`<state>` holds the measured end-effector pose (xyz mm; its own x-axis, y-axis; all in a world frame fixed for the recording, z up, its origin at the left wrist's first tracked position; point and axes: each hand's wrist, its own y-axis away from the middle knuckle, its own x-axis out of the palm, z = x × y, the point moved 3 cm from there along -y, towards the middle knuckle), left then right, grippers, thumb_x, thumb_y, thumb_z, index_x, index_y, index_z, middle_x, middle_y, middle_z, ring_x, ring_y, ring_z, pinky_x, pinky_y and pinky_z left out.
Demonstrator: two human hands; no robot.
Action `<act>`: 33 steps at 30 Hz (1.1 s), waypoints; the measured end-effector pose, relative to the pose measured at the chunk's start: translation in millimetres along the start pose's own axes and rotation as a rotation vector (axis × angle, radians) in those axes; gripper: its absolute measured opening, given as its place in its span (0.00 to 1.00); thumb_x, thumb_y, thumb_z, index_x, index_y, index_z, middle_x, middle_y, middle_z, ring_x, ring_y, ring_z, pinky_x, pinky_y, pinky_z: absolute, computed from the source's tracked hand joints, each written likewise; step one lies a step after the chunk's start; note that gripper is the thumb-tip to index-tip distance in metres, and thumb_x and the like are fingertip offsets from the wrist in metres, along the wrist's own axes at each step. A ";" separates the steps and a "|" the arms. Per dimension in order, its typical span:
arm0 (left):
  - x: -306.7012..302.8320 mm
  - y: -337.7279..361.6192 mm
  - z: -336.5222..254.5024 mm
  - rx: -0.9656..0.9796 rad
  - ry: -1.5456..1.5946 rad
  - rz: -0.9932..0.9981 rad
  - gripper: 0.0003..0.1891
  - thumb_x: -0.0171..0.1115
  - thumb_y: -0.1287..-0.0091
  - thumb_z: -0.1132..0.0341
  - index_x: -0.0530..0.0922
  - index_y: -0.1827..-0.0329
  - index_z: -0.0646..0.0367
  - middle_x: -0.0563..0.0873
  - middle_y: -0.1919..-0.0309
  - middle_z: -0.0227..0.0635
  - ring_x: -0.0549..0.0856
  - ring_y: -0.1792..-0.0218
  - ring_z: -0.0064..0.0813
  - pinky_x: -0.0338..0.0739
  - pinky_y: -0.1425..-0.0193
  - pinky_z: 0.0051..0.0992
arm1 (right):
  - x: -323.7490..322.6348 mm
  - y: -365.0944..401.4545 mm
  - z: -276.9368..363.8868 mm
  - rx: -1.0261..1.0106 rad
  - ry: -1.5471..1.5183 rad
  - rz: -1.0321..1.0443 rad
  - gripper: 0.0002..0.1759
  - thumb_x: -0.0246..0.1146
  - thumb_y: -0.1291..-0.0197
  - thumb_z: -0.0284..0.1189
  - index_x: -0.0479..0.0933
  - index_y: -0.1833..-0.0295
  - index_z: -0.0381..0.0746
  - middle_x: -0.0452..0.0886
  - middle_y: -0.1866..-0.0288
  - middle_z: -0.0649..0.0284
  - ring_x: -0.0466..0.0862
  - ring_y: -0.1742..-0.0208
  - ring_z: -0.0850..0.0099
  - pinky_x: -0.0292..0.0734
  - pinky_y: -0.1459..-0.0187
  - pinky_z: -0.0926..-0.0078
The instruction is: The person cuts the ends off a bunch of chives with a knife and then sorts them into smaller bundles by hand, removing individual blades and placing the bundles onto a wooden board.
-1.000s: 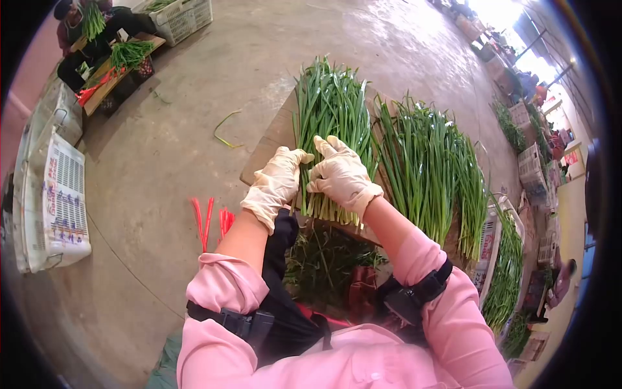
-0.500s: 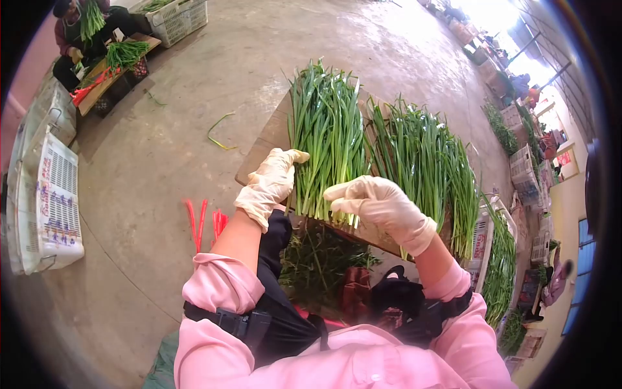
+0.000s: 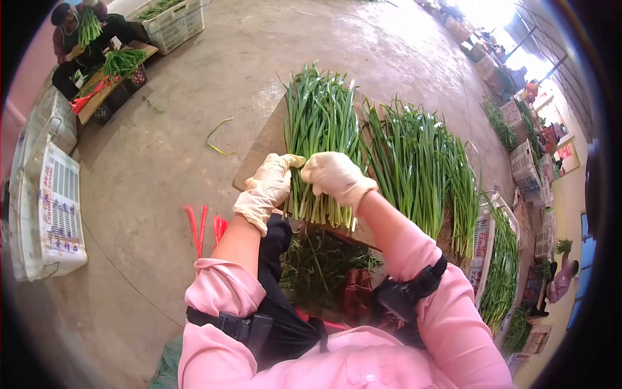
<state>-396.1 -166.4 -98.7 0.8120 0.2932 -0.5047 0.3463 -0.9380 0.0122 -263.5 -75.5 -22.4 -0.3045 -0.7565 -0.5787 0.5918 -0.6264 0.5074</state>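
Observation:
My left hand (image 3: 265,188), in a pale glove, is at the left edge of a bundle of long green chives (image 3: 324,123). Its fingers are curled and closed; what they grip is hidden. Close beside it my right hand (image 3: 337,178), gloved too, lies over the lower part of the bundle with its fingers pinched together. Whatever is in that pinch cannot be seen. Pale cut ends of the chives point towards me below the hands. A second, wider pile of chives (image 3: 418,162) rests to the right on the same wooden board (image 3: 262,139).
Red ties (image 3: 197,228) are at the lower left of the board. White crates (image 3: 61,201) stand at left, and another crate (image 3: 483,249) with chives at right. Dark leafy scraps (image 3: 317,262) lie below the board. A co-worker (image 3: 81,39) holds chives at upper left.
My right hand has moved left across the bundle, close to my left hand, and its fingers have curled in. My left hand has hardly shifted. The co-worker's bunch has moved slightly.

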 end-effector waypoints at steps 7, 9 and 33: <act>15.0 -16.3 27.9 0.076 0.274 0.025 0.21 0.46 0.31 0.84 0.79 0.38 0.66 0.84 0.41 0.43 0.81 0.37 0.33 0.72 0.29 0.30 | -77.1 118.7 -37.5 -0.275 -0.799 0.126 0.07 0.64 0.30 0.27 0.81 0.56 0.33 0.89 0.56 0.62 0.76 0.73 0.87 0.69 0.72 0.87; 11.5 -15.3 28.2 0.216 0.311 -0.037 0.22 0.44 0.30 0.84 0.78 0.36 0.66 0.84 0.40 0.42 0.80 0.36 0.32 0.70 0.26 0.29 | -69.3 152.8 -65.6 -0.194 -0.706 0.291 0.07 0.63 0.33 0.21 0.83 0.53 0.31 0.89 0.55 0.59 0.84 0.66 0.80 0.78 0.66 0.85; 175.5 112.8 -115.0 -0.393 0.747 0.331 0.14 0.59 0.22 0.65 0.78 0.39 0.61 0.87 0.60 0.32 0.82 0.68 0.18 0.77 0.65 0.15 | -30.8 181.7 -225.6 0.013 0.411 -0.503 0.20 0.73 0.40 0.44 0.81 0.60 0.35 0.85 0.68 0.48 0.87 0.69 0.55 0.80 0.67 0.60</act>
<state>-160.5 -199.5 -86.6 0.9446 0.1914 0.2666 0.0648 -0.9051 0.4203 21.8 -123.6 -56.4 -0.2300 -0.2383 -0.9435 0.4419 -0.8894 0.1169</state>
